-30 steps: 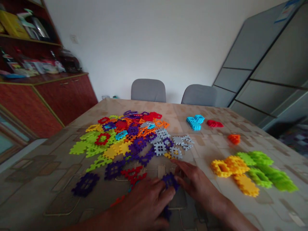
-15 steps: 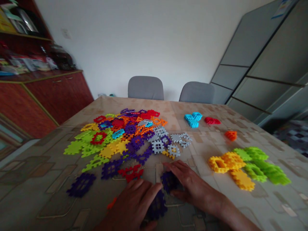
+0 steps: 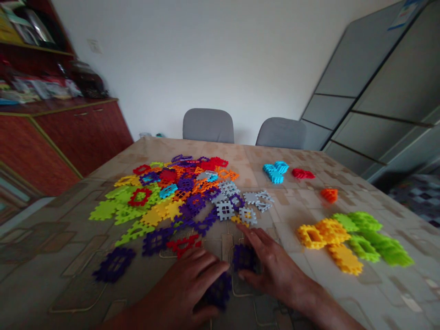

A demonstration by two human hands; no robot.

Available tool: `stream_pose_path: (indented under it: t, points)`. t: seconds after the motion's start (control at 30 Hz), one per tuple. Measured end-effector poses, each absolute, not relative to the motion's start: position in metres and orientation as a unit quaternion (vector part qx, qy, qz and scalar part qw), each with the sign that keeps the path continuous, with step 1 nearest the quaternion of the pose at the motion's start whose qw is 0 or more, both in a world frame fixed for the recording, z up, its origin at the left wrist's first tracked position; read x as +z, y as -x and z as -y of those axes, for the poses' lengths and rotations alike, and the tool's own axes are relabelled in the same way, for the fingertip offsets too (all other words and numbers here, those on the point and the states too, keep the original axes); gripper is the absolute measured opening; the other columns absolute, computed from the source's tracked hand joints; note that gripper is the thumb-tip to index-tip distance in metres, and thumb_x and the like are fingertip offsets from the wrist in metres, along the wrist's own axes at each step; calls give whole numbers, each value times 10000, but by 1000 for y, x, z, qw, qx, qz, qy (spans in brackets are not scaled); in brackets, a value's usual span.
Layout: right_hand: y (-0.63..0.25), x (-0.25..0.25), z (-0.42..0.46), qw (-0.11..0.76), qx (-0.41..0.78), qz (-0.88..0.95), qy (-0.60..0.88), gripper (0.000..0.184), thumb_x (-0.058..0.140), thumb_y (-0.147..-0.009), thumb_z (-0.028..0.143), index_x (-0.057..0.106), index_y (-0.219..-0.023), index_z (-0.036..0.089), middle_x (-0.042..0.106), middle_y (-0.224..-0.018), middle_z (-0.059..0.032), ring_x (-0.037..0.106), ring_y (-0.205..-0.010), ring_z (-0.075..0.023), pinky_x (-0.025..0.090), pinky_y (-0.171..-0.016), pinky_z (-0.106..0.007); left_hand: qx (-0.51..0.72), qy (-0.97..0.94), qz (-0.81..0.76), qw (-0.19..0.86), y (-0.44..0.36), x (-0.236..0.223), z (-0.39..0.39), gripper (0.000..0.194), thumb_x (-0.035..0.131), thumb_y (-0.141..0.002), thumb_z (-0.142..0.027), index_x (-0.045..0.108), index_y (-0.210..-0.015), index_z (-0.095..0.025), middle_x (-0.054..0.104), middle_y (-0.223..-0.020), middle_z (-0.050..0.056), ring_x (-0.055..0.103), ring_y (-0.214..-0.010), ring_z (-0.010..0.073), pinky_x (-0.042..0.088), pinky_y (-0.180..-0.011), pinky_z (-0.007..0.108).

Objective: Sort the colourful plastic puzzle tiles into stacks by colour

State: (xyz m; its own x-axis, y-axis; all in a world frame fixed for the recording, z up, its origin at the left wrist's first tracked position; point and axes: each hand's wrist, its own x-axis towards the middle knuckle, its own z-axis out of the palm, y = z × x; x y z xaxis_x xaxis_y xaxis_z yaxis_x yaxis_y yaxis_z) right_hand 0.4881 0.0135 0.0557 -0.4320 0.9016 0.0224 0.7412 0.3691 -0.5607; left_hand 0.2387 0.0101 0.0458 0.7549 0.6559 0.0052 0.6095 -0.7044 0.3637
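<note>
Low in the view, my left hand (image 3: 187, 286) curls over a purple waffle tile (image 3: 217, 290) that lies on the patterned table (image 3: 292, 201). Just right of it, my right hand (image 3: 271, 263) closes thumb and fingers round a stack of purple tiles (image 3: 243, 257). A large mixed pile of coloured tiles (image 3: 172, 197) spreads ahead of my left hand. A loose purple tile (image 3: 114, 264) and a red one (image 3: 184, 244) lie close to my left fingers. Several grey tiles (image 3: 240, 204) sit just beyond my right fingertips.
Sorted groups lie to the right: yellow tiles (image 3: 328, 240), green tiles (image 3: 374, 238), an orange stack (image 3: 329, 195), red tiles (image 3: 302, 173) and blue tiles (image 3: 275, 171). Two grey chairs (image 3: 208, 125) stand at the far edge. A wooden cabinet (image 3: 68, 133) is at left, a grey cupboard (image 3: 388, 91) at right.
My left hand has slid back towards me with a purple tile under its fingers. My right hand stayed on the purple stack. The camera tilted slightly.
</note>
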Motion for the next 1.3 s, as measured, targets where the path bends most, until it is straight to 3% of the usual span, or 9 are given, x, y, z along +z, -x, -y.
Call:
stream_pose_path:
  t: [0.17,0.23,0.4,0.63,0.7,0.8,0.9,1.17,1.3]
  points:
    - [-483,46,-10,210,253,794,511,907,766,-742,120,344,-1543,171,556,-1402,-166,533,-1289,-292,481,-1058,-452,114,-903,-398,110,-241,32,-12,810,839,-735,-619,557,-1393,-239,682,-1226,134,618,-1131,385,468,-1034,566]
    - [-479,43,-8,224,265,794,500,899,773,-746,129,352,-1539,186,545,-1419,-153,530,-1295,-282,470,-1076,-435,139,-907,-381,113,-236,29,-15,768,809,-777,-594,535,-1411,-258,674,-1257,121,621,-1147,365,484,-1029,521]
    - [-470,41,-1,208,269,842,418,977,792,-741,126,287,-1571,229,557,-1414,-118,512,-1296,-272,449,-1097,-412,232,-874,-405,133,-211,41,-36,400,573,-940,-266,584,-1339,-299,684,-1268,44,641,-1151,247,506,-986,358]
    - [-465,56,0,181,264,898,302,968,569,-722,-49,236,-1575,264,499,-1503,-84,398,-1426,-224,186,-1249,-446,265,-816,-495,140,-174,63,-72,373,484,-972,-449,662,-1236,-254,712,-1247,64,659,-1146,286,504,-1004,438]
    - [-464,56,2,185,259,888,332,957,562,-727,-44,230,-1579,239,468,-1531,-107,366,-1447,-239,232,-1233,-445,254,-814,-504,135,-165,60,-80,403,451,-974,-457,670,-1230,-234,711,-1259,76,658,-1159,298,507,-1011,462]
    - [-460,47,4,167,255,870,386,947,738,-774,125,246,-1580,195,450,-1535,-168,396,-1413,-313,326,-1178,-475,239,-819,-509,112,-157,50,-90,435,423,-982,-457,671,-1240,-209,704,-1276,91,653,-1178,302,505,-1031,472]
    - [-452,32,2,123,248,881,385,1085,900,-678,296,293,-1568,169,544,-1431,-189,500,-1285,-352,387,-1114,-500,229,-825,-509,90,-159,40,-96,438,466,-957,-420,660,-1269,-182,681,-1309,118,623,-1222,316,477,-1069,493]
    - [-441,21,-8,107,255,889,366,996,865,-723,242,327,-1557,156,602,-1353,-154,526,-1204,-312,410,-1073,-433,196,-846,-495,38,-191,34,-106,608,749,-801,-246,586,-1379,-155,613,-1396,160,551,-1287,382,410,-1118,550]
    - [-444,32,-8,133,299,879,348,918,834,-755,288,364,-1536,182,608,-1352,-135,523,-1229,-294,392,-1095,-417,196,-847,-493,37,-189,33,-109,508,688,-834,-147,613,-1337,-141,675,-1277,165,610,-1193,365,465,-1057,536]
